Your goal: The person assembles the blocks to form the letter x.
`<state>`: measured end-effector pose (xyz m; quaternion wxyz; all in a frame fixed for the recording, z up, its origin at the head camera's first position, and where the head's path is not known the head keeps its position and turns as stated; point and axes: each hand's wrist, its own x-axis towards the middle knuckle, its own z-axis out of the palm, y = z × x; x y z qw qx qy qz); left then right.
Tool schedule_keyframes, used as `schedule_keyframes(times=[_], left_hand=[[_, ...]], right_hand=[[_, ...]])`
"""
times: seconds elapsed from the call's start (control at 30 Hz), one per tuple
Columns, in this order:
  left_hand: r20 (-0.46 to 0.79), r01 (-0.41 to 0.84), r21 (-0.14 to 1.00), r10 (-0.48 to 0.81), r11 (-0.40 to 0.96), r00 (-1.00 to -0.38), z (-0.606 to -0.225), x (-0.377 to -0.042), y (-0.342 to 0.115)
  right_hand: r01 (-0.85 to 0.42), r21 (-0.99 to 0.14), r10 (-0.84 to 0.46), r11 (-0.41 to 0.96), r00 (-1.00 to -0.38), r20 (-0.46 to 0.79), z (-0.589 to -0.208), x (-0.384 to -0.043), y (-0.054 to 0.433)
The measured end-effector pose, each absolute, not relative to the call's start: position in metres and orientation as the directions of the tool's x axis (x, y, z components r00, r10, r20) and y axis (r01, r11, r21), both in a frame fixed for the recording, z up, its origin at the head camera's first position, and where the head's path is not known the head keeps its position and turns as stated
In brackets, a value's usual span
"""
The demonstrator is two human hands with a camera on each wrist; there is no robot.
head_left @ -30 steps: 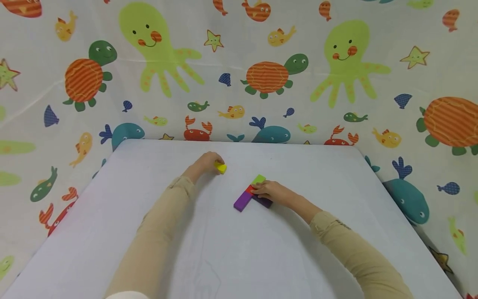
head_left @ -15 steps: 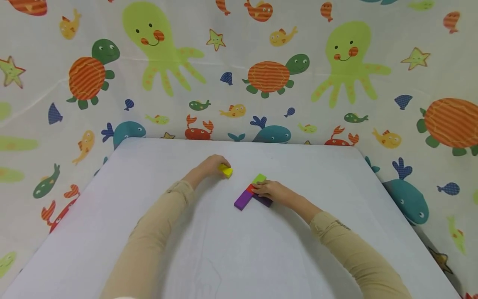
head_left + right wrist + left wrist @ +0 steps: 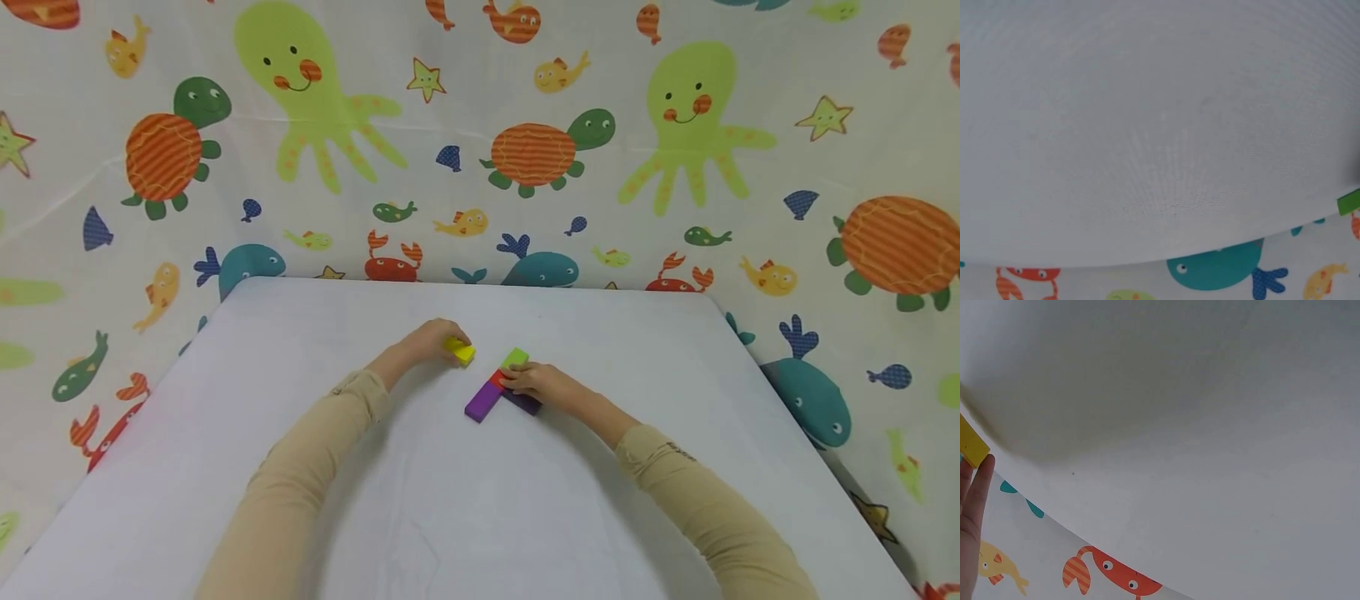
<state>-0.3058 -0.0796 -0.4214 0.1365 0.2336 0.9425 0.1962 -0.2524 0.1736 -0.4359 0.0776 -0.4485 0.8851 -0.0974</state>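
In the head view my left hand (image 3: 433, 340) pinches a yellow block (image 3: 460, 352) close over the white table, to the left of a group of blocks. The left wrist view shows the block's end with fingertips against it. My right hand (image 3: 551, 387) is at that group, its fingertips on the small red block (image 3: 497, 379). The red block lies in line between a lime green block (image 3: 515, 357) and a purple block (image 3: 483, 402). A dark purple block (image 3: 522, 402) branches off toward the near right, partly under the right hand, which hides its upper side.
The white tabletop (image 3: 450, 500) extends around the blocks on all sides. Behind it and along both sides hangs a cloth (image 3: 465, 75) printed with sea animals. Beige sleeves (image 3: 315, 454) cover both forearms.
My left hand has brought the yellow block to the right and slightly nearer, closer to the group. The right hand stays in place at the red block; the head view shifts slightly.
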Motion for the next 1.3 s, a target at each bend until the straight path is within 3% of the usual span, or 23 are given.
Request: schedule_keyframes(times=[0.8, 1.3], left_hand=[[-0.117, 0.466, 0.413, 0.553, 0.783, -0.825, -0.424, -0.302, -0.066], [-0.039, 0.469, 0.436, 0.537, 0.768, -0.843, -0.392, -0.287, -0.079]], right_hand=[[-0.795, -0.235, -0.820, 0.560, -0.572, -0.020, -0.439, -0.254, 0.173], [-0.789, -0.243, -0.816, 0.565, -0.577, -0.024, -0.440, -0.253, 0.173]])
